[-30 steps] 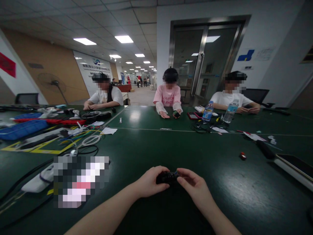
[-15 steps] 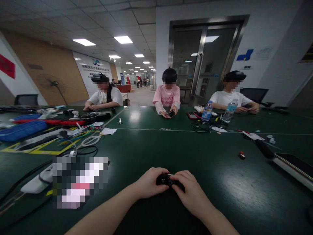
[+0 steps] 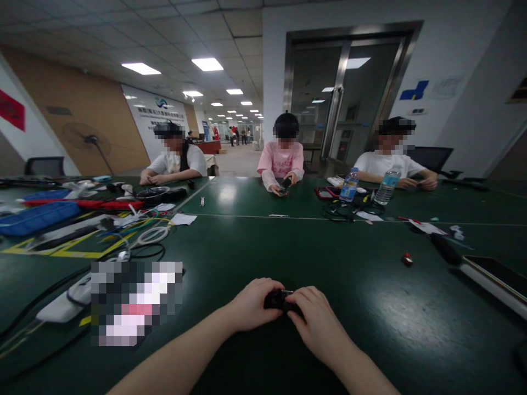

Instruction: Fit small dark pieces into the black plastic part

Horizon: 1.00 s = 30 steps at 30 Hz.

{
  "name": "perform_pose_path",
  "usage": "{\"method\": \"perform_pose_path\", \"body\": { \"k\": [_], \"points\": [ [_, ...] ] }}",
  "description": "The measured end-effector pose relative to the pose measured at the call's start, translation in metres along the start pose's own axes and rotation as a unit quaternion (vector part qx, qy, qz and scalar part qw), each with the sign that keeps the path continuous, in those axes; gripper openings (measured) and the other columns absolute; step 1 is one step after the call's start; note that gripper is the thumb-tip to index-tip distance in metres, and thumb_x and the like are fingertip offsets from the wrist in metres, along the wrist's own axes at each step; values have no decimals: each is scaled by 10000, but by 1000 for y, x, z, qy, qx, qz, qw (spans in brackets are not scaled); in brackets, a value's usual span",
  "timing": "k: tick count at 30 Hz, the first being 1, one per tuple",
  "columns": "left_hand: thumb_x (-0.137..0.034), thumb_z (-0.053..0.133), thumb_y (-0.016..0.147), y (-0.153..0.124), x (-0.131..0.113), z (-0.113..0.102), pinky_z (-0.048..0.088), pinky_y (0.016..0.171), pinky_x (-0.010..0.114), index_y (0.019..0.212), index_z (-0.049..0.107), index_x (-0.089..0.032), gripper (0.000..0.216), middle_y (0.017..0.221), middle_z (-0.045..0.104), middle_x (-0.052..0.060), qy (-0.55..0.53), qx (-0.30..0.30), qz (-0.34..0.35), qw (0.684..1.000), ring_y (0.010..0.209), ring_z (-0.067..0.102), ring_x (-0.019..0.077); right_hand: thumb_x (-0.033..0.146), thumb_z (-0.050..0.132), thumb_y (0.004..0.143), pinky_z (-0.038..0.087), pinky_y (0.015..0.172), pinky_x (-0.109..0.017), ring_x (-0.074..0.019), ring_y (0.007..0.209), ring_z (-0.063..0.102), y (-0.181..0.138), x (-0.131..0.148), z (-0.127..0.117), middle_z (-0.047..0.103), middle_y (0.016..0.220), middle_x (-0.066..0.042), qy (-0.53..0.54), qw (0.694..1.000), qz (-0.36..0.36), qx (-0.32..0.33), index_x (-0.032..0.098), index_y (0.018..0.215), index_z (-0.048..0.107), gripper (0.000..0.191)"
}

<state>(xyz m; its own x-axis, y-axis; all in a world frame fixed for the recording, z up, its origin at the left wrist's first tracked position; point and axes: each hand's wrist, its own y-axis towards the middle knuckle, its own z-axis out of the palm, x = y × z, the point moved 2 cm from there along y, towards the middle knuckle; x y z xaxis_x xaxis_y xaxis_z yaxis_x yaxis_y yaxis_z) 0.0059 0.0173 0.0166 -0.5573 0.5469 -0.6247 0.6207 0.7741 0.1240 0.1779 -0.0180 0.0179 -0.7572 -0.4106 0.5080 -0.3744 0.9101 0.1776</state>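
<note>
Black object (image 3: 272, 299), 1, between both hands; cannot tell whether on or just above the green table (image 3: 230, 247). Left hand (image 3: 254, 304) pinches its left end; right hand (image 3: 315, 318) pinches its right end. Risk (judged): slack left pinch under right-hand pressure could let it twist free. Counts: power strip (image 3: 61, 306) 1, seated co-workers (image 3: 282, 159) 3, bottles (image 3: 349, 187) 2, small red item (image 3: 407, 259) 1.

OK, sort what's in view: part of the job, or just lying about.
Job in hand: black object, held by left hand and right hand.

Lying about, among others: blue tray, white power strip, white paper, small red object, two bottles.
</note>
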Motion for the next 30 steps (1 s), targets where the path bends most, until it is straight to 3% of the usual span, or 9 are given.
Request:
{"method": "perform_pose_path", "body": {
  "k": [10,17,24,30],
  "points": [
    [-240,661,740,1,-2,0,419,884,353,1048,577,-213,320,988,620,35,17,3,-14,1000,956,565,220,165,508,815,402,919,-407,-239,1007,528,0,4,-1,620,1021,-42,10,1000,16,7,235,988,622,219],
    [-268,677,735,2,2,1,416,882,354,1059,572,-205,346,998,625,37,17,0,-13,1000,947,569,220,153,501,810,440,864,-393,-234,969,535,1,-4,-5,614,983,-54,13,999,8,-45,231,967,628,217],
    [-253,677,738,1,3,1,412,901,347,1075,568,-212,356,1027,617,37,6,-3,-9,1000,974,561,214,151,518,811,429,892,-380,-227,993,534,3,2,3,625,1015,-49,18,999,26,7,215,1002,632,232],
    [-227,681,727,1,3,1,416,895,343,1063,579,-204,352,1017,597,41,7,-12,-9,1000,972,545,215,177,559,793,388,937,-425,-243,1042,520,3,-1,2,614,1070,-35,13,999,43,14,247,1056,621,279]
  ]
}}
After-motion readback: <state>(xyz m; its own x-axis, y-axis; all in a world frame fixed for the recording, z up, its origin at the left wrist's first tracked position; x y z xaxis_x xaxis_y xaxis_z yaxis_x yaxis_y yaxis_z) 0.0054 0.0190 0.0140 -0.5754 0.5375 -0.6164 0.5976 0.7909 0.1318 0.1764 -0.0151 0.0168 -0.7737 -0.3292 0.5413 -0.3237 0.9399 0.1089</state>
